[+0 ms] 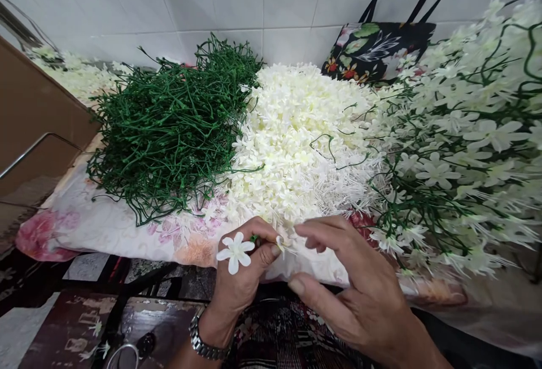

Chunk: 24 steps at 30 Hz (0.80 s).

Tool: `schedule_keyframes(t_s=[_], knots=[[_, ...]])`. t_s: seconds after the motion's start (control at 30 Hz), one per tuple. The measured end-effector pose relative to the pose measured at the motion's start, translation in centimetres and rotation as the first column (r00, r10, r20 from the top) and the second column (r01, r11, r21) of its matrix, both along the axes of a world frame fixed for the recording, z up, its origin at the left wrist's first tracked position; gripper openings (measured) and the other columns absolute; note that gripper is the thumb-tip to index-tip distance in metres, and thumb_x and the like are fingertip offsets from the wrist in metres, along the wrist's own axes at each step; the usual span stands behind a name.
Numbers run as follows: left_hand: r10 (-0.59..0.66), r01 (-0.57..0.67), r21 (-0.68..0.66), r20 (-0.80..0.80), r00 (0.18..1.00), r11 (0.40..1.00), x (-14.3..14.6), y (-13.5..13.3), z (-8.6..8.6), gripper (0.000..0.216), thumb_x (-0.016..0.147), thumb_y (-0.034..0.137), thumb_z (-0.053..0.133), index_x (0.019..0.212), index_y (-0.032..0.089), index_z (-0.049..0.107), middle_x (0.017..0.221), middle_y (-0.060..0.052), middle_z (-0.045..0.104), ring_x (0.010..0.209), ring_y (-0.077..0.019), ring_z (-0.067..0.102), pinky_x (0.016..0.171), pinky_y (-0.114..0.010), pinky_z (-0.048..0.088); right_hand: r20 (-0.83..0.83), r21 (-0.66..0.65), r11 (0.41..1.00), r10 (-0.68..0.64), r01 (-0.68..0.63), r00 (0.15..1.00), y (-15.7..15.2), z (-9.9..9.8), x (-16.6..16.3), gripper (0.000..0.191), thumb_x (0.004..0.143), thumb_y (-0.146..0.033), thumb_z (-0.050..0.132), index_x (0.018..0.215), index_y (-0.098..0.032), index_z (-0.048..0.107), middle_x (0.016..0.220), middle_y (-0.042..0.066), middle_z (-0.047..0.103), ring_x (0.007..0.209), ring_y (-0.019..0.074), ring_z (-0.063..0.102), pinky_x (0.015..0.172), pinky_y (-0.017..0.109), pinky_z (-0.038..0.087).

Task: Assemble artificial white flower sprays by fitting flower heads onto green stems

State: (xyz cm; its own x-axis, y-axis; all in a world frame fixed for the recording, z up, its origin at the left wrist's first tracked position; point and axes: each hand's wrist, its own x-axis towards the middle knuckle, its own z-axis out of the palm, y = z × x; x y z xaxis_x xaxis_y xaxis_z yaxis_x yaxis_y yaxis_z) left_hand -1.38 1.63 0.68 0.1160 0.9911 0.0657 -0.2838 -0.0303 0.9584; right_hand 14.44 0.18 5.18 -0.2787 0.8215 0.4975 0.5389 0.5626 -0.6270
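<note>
My left hand (243, 270) is closed in a pinch on a green stem that carries a white artificial flower (235, 251). A metal watch sits on that wrist. My right hand (347, 284) is beside it, fingers bent and pinched at a small white flower piece (280, 243) at the tip of the left thumb. Just behind both hands lies a big heap of loose cream flower heads (296, 143). To its left is a tangled pile of bare green stems (169, 126). On the right lies a mass of finished flower sprays (466, 143).
The piles rest on a floral cloth (84, 222) against a white tiled wall. A black floral tote bag (372, 47) leans at the back. A brown board (29, 114) stands at the left. Scissors (131, 352) lie on the dark floor near my left wrist.
</note>
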Motion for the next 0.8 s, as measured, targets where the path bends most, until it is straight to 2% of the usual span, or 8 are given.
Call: schedule_keyframes(t_s=[0.03, 0.1, 0.23, 0.4, 0.6, 0.7, 0.8], knots=[[0.005, -0.005, 0.003, -0.022, 1.000, 1.000, 0.0, -0.1, 0.0, 0.007, 0.077, 0.025, 0.069, 0.074, 0.020, 0.067, 0.069, 0.001, 0.058, 0.065, -0.0121, 0.050, 0.059, -0.023, 0.036, 0.020, 0.002, 1.000, 0.014, -0.014, 1.000, 0.0, 0.0, 0.0, 0.033, 0.085, -0.025, 0.058, 0.114, -0.012, 0.051, 0.099, 0.009, 0.059, 0.089, 0.0157, 0.058, 0.074, 0.025, 0.051], [0.002, 0.000, 0.025, -0.049, 0.999, 1.000, 0.0, -0.4, -0.1, 0.005, 0.078, 0.024, 0.068, 0.075, 0.020, 0.067, 0.069, 0.001, 0.058, 0.066, -0.0122, 0.050, 0.060, -0.024, 0.037, 0.030, -0.009, 0.999, 0.051, -0.051, 0.998, 0.1, -0.2, 0.0, 0.029, 0.085, -0.022, 0.057, 0.113, -0.015, 0.053, 0.100, 0.008, 0.060, 0.091, 0.0152, 0.059, 0.076, 0.025, 0.051], [-0.020, 0.026, 0.067, -0.083, 0.996, 0.997, 0.1, -0.7, 0.1, 0.004, 0.080, 0.021, 0.066, 0.077, 0.021, 0.068, 0.066, 0.001, 0.058, 0.063, -0.0119, 0.050, 0.059, -0.024, 0.037, -0.051, -0.018, 0.999, 0.035, -0.036, 0.998, 0.1, -1.1, -0.3, 0.013, 0.085, -0.008, 0.053, 0.094, -0.015, 0.059, 0.078, 0.002, 0.060, 0.072, 0.0096, 0.058, 0.065, 0.021, 0.048], [-0.010, 0.018, 0.077, -0.110, 0.994, 0.997, 0.2, -0.8, 0.1, 0.005, 0.081, 0.025, 0.065, 0.080, 0.022, 0.069, 0.069, 0.001, 0.059, 0.065, -0.0119, 0.050, 0.059, -0.024, 0.037, -0.087, -0.042, 0.999, 0.014, -0.018, 0.996, -0.2, -1.6, -0.2, 0.010, 0.086, -0.007, 0.052, 0.088, -0.014, 0.059, 0.072, 0.001, 0.058, 0.065, 0.0080, 0.056, 0.059, 0.019, 0.046], [-0.036, 0.033, -0.093, -0.032, 0.999, 0.995, 0.0, -1.3, -0.3, 0.026, 0.086, 0.041, 0.056, 0.092, 0.021, 0.071, 0.068, -0.001, 0.059, 0.053, -0.0091, 0.042, 0.049, -0.023, 0.031, -0.071, -0.009, 0.998, -0.062, 0.061, 0.996, 0.1, -1.9, 0.1, 0.009, 0.085, -0.007, 0.051, 0.085, -0.016, 0.054, 0.070, -0.001, 0.055, 0.061, 0.0067, 0.052, 0.057, 0.018, 0.042], [0.017, -0.030, -0.096, -0.137, 0.990, 0.995, -0.1, -1.4, -0.2, 0.028, 0.086, 0.041, 0.056, 0.084, 0.019, 0.072, 0.059, 0.000, 0.057, 0.053, -0.0102, 0.044, 0.048, -0.023, 0.032, -0.080, -0.002, 0.998, -0.058, 0.058, 0.995, 0.2, -1.7, 0.3, 0.010, 0.085, -0.007, 0.052, 0.083, -0.017, 0.052, 0.069, -0.002, 0.054, 0.061, 0.0064, 0.052, 0.056, 0.017, 0.042], [0.047, -0.054, -0.017, -0.298, 0.953, 0.998, -0.1, -1.4, 0.7, 0.022, 0.084, 0.035, 0.058, 0.085, 0.020, 0.074, 0.059, 0.000, 0.061, 0.052, -0.0108, 0.047, 0.048, -0.022, 0.034, -0.082, -0.034, 0.999, -0.021, 0.018, 0.996, 0.0, -1.2, 0.4, 0.010, 0.085, -0.007, 0.052, 0.083, -0.018, 0.052, 0.071, -0.002, 0.055, 0.064, 0.0072, 0.053, 0.059, 0.018, 0.042]])
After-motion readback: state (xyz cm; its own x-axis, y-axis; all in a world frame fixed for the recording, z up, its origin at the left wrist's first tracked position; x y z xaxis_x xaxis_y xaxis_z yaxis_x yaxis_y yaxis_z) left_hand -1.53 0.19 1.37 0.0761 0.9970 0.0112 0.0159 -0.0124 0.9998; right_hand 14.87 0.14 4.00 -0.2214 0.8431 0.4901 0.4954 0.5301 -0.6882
